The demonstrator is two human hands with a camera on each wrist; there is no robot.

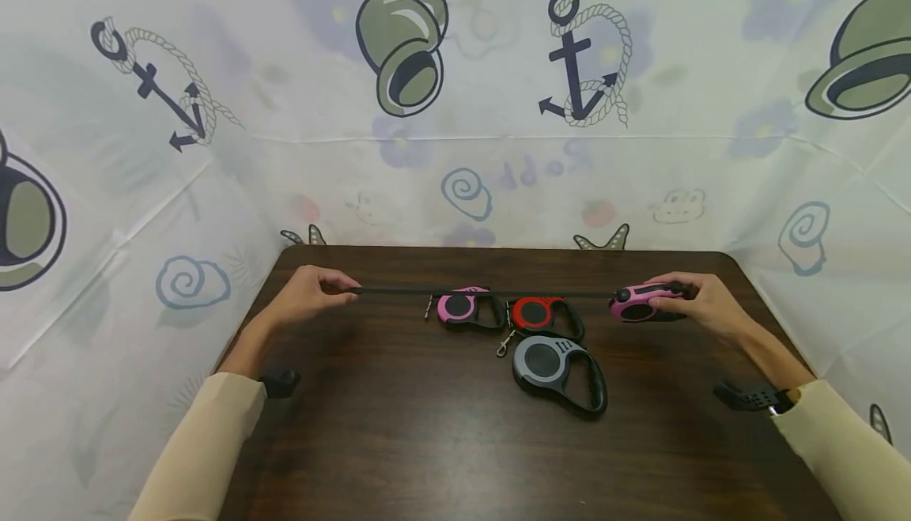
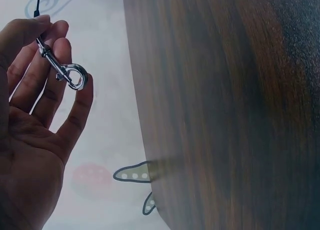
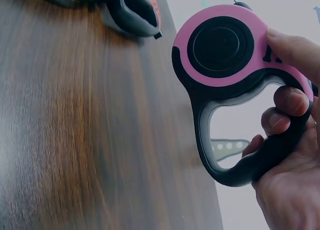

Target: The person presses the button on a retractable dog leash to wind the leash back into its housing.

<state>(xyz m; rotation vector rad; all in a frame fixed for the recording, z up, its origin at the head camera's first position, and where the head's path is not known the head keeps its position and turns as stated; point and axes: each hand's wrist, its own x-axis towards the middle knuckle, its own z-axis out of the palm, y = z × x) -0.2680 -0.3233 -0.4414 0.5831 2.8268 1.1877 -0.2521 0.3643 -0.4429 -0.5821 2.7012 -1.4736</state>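
Observation:
My right hand (image 1: pixel 704 303) grips the black handle of a pink-and-black retractable dog leash (image 3: pixel 259 33), fingers curled through the loop and thumb on the pink casing. From its casing a thin black strap (image 1: pixel 398 292) stretches straight and level across to my left hand (image 1: pixel 313 293). There the thumb and fingers pinch the strap's end, and a silver snap hook (image 2: pixel 61 69) lies along the fingers in the left wrist view. Both hands are raised over the far part of the brown table (image 1: pixel 398 426).
Below the strap lie a second pink leash (image 1: pixel 455 307) and a red leash (image 1: pixel 532 313). A grey leash (image 1: pixel 542 358) sits nearer, with a snap hook (image 1: pixel 503 345) beside it. A patterned white cloth (image 1: pixel 498 189) surrounds the table's back and sides.

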